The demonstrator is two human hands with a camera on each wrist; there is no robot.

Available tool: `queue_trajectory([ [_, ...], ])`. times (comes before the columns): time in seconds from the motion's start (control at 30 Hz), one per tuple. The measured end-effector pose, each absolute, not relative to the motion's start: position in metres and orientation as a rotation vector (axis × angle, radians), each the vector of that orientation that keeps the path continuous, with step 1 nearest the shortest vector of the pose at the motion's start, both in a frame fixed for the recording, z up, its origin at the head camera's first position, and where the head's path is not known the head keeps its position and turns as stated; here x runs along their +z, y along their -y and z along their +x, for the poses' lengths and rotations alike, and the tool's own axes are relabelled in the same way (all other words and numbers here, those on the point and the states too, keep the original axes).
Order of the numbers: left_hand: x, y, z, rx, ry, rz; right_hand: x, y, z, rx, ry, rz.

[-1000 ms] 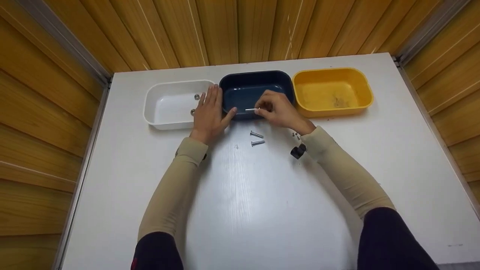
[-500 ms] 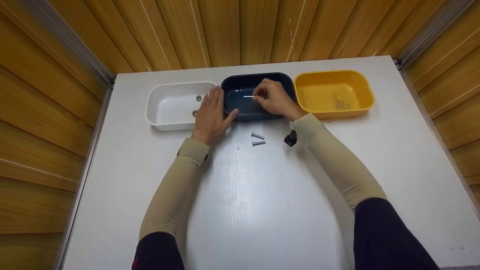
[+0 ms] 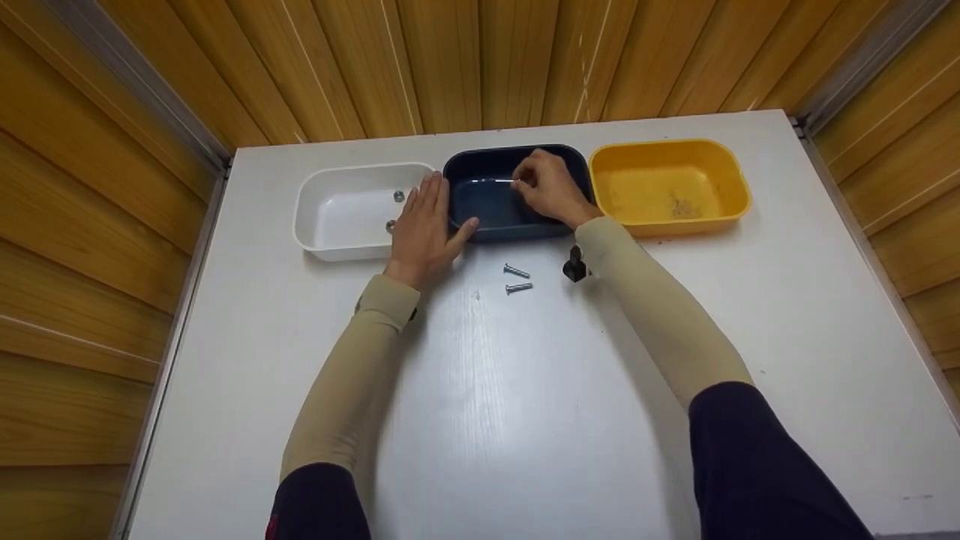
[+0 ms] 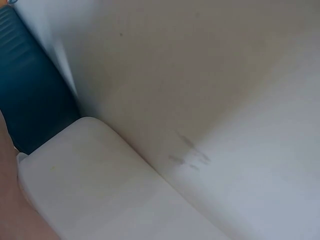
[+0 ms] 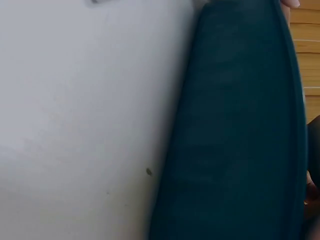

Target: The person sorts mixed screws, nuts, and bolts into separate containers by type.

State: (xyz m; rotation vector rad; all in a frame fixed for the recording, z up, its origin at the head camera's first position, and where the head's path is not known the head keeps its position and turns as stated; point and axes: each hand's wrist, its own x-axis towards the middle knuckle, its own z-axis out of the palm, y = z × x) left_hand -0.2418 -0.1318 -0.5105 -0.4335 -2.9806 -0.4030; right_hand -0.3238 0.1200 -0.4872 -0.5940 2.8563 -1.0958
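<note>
My right hand (image 3: 551,187) is over the dark blue tray (image 3: 517,234), its thumb and forefinger pinching a thin, shiny bolt (image 3: 507,181) that points left; its head end is hidden by the fingers. With fingers straight, my left hand (image 3: 420,232) rests across the right rim of the white tray (image 3: 330,253), thumb reaching to the blue tray's near left corner. Inside the white tray lie a nut (image 3: 398,196) and a second nut (image 3: 390,225), partly covered by that hand. Two more bolts, an upper bolt (image 3: 516,271) and a lower bolt (image 3: 519,287), lie on the table before the blue tray.
A yellow tray (image 3: 671,227) with small brownish bits in it stands right of the blue one; the three trays form a row along the back of the white table (image 3: 480,420). Wooden slat walls (image 3: 442,67) close off the back and both sides. A black clip (image 3: 574,266) hangs by the right wrist.
My right hand has carried the bolt from the blue tray's near rim farther back, over its inside. The left hand stays in place on the white tray's rim.
</note>
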Motion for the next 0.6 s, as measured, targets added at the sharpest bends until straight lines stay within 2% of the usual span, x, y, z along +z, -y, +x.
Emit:
queue_trajectory([
  [0.6,-0.5099,0.1283,-0.2417,-0.429,2.98,-0.449,-0.4894,-0.1259,-0.3314,-1.105,-2.894,-0.587],
])
